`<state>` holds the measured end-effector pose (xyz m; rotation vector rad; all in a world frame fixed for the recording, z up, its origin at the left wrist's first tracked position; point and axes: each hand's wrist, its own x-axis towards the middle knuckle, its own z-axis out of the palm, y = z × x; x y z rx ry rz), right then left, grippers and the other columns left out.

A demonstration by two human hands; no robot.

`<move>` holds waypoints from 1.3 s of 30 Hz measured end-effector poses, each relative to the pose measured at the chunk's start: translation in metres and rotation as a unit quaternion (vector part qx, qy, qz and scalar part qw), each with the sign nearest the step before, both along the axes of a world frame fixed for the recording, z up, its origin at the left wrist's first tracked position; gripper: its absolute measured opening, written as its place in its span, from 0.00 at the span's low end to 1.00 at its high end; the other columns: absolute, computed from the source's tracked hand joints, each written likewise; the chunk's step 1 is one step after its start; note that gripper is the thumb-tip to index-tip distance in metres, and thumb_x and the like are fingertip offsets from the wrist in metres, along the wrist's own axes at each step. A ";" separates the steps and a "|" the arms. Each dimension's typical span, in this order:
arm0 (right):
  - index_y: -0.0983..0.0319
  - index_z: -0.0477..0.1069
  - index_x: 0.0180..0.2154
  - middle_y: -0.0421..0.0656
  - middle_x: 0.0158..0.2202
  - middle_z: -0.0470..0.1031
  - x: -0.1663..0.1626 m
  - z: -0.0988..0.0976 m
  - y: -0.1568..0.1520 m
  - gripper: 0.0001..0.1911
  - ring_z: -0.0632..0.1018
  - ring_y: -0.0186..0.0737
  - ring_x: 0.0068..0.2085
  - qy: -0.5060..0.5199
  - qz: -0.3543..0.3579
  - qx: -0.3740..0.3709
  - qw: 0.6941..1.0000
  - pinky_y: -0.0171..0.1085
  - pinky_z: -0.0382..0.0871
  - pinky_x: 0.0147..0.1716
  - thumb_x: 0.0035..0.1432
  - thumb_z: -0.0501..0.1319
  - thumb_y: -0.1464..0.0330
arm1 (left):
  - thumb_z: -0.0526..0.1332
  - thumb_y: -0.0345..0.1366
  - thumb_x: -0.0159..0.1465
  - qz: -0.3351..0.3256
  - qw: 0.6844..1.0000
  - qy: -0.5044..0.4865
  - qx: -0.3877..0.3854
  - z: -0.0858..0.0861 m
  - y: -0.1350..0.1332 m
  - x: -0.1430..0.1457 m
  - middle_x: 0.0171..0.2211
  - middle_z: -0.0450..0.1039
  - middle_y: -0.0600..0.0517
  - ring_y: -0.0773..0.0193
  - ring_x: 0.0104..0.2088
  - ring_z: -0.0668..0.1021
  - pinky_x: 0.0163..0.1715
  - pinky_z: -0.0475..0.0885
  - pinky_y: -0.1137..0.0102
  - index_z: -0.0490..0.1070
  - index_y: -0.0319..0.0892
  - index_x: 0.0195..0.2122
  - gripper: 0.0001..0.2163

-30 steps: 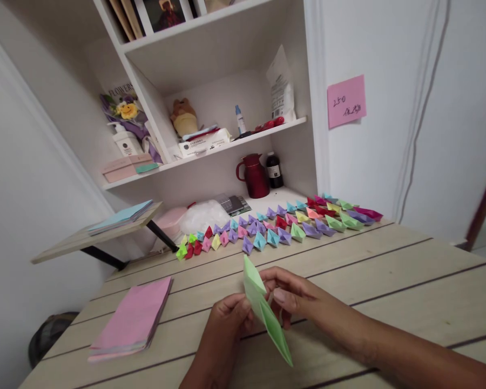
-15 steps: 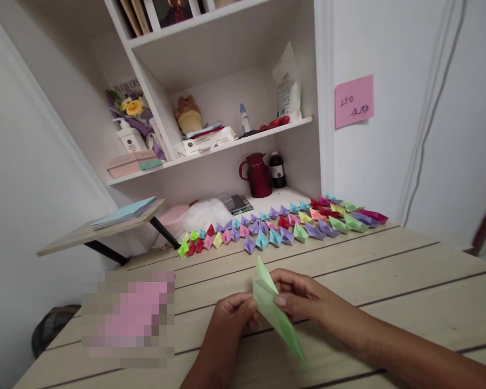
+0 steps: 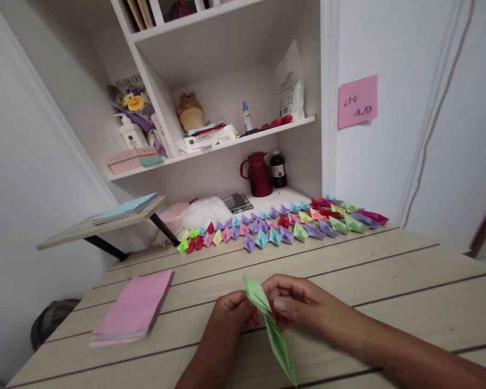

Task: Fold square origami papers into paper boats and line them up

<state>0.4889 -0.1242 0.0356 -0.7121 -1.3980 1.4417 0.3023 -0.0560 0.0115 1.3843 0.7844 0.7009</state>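
Note:
A light green folded paper (image 3: 278, 346) is held up over the table, tilted, with its lower tip pointing down toward the front edge. It shows a narrow pinched middle and layered folds at its upper end. My left hand (image 3: 234, 312) is closed at the paper's left side, thumb and fingers pinching near the middle. From the other side my right hand (image 3: 302, 300) grips it with curled fingers, partly hidden behind the paper. Beyond my hands stand rows of small folded paper boats (image 3: 275, 236) in many colours.
A stack of pink paper sheets (image 3: 135, 305) lies at the left on the slatted wooden table (image 3: 389, 302). Blue sheets (image 3: 125, 208) rest on a small raised shelf. Behind are a red jug (image 3: 260, 175), a dark bottle (image 3: 278, 170) and white shelves.
The green paper has turned from a broad, flat side view to a narrower, twisted one, its upper end shifting left and its lower tip dropping. Both hands stay close together around it.

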 end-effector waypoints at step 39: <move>0.59 0.67 0.51 0.43 0.37 0.71 0.003 -0.003 0.001 0.21 0.73 0.38 0.36 -0.014 -0.029 0.010 0.999 0.36 0.66 0.35 0.60 0.60 0.57 | 0.65 0.43 0.58 -0.031 0.999 -0.032 -0.016 -0.005 0.002 -0.004 0.23 0.67 0.54 0.68 0.27 0.65 0.31 0.61 0.73 0.75 0.37 0.28 0.12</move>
